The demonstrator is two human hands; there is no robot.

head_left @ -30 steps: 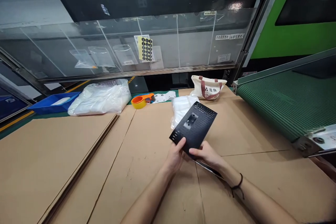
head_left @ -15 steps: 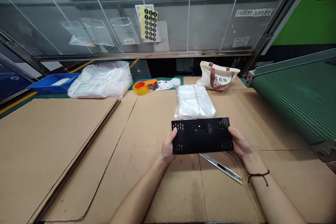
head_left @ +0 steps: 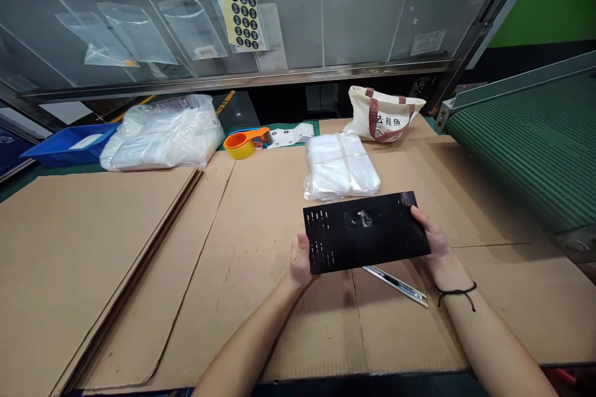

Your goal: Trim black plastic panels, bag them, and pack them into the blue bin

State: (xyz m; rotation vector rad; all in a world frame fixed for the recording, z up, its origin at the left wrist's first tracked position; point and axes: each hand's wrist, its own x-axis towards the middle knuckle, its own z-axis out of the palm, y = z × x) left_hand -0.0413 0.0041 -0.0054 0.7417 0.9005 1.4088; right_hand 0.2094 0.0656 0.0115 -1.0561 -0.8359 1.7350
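A flat black panel (head_left: 367, 236) with rows of small slots near its ends is held up between both hands, tilted toward me. My left hand (head_left: 302, 259) grips its left edge, thumb at the side. On the right edge, my right hand (head_left: 433, 237) is closed with its thumb at the upper corner; the fingers behind are hidden. Partly covered by the panel, a utility knife (head_left: 400, 286) lies on the cardboard (head_left: 261, 298) below. Just beyond the panel sits a stack of clear plastic bags (head_left: 342, 167) tied with a band.
Farther back are a tape dispenser (head_left: 244, 141), a paper slip (head_left: 293, 134), a large plastic-wrapped bundle (head_left: 161, 136), a blue tray (head_left: 60, 147) and a cloth bag (head_left: 384, 118). Stacked cardboard sheets (head_left: 93, 260) lie left. A green conveyor belt (head_left: 526, 130) runs along the right.
The panel has tilted, its right end rising and its left slots showing more. The left thumb has slid from the panel's face to its edge. The camera view has shifted downward.
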